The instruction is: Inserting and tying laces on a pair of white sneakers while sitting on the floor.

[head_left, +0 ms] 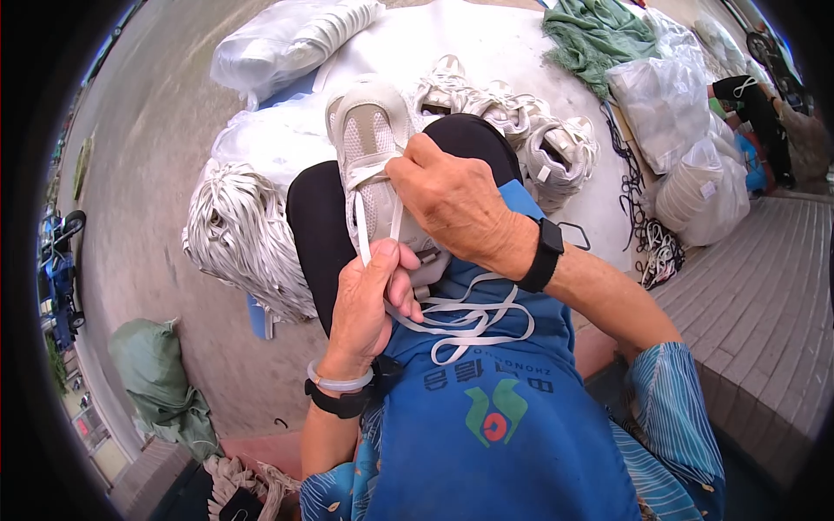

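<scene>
A beige and white sneaker (373, 130) rests between my knees, its toe pointing away from me. White shoelace (476, 321) runs through its front eyelets, and the loose length lies looped over my blue apron (512, 399). My left hand (373, 291) pinches the lace strands at the near side of the shoe. At the shoe's right side, my right hand (452, 195) is closed by the eyelets, its fingertips at the lace; the exact grip is partly hidden. The shoe's heel end is mostly covered by my hands.
A thick bundle of white laces (243, 230) hangs by my left knee. Several similar sneakers (556, 161) stand beyond my right knee on a white sheet. Plastic-wrapped packs (287, 43) lie ahead; more bags (704, 191) are at right, near a slatted bench (756, 304). A green sack (161, 373) sits left.
</scene>
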Motion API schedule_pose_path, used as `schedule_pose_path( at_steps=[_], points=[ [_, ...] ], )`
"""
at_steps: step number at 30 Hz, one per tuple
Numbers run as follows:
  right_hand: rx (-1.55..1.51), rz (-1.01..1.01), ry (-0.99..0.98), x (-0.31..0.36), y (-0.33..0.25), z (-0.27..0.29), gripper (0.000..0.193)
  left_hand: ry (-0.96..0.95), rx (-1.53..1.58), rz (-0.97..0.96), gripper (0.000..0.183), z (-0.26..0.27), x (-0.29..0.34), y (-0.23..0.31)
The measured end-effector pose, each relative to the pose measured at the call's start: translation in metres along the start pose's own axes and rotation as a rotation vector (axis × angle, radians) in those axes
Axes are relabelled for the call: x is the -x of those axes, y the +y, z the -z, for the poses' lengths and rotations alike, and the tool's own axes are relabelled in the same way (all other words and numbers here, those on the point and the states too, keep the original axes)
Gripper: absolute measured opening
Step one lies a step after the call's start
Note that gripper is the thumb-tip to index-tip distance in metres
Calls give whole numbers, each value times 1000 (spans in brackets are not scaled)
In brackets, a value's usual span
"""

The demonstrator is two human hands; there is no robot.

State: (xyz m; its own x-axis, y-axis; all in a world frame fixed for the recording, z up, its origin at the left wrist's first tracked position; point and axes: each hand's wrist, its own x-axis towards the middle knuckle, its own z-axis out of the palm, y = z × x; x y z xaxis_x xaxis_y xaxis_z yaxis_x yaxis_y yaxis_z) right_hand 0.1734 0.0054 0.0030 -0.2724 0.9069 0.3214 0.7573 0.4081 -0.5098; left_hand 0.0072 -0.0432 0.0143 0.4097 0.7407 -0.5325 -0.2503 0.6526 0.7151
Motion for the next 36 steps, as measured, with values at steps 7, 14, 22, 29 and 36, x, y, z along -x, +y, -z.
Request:
schedule_pose_path(
  at_steps=[7,14,22,29,36],
  points=[
    [-386,-233,-351,-18,24,20,24,122,29,-28,37,8,5,2],
    [-159,-354,-220,-5,22,20,28,-124,-382,-2,39,5,34,25],
    [-1368,-782,-501,26,-30,17,30,-312,-896,-318,25,-34,22,8],
    [-1043,-647,-327,30,-6,17,24,323,-1008,-464,13,-5,2,35],
    [-1033,-541,-250,33,-3,4,26,435,-1614,-994,17,8,-45,42]
  ],
)
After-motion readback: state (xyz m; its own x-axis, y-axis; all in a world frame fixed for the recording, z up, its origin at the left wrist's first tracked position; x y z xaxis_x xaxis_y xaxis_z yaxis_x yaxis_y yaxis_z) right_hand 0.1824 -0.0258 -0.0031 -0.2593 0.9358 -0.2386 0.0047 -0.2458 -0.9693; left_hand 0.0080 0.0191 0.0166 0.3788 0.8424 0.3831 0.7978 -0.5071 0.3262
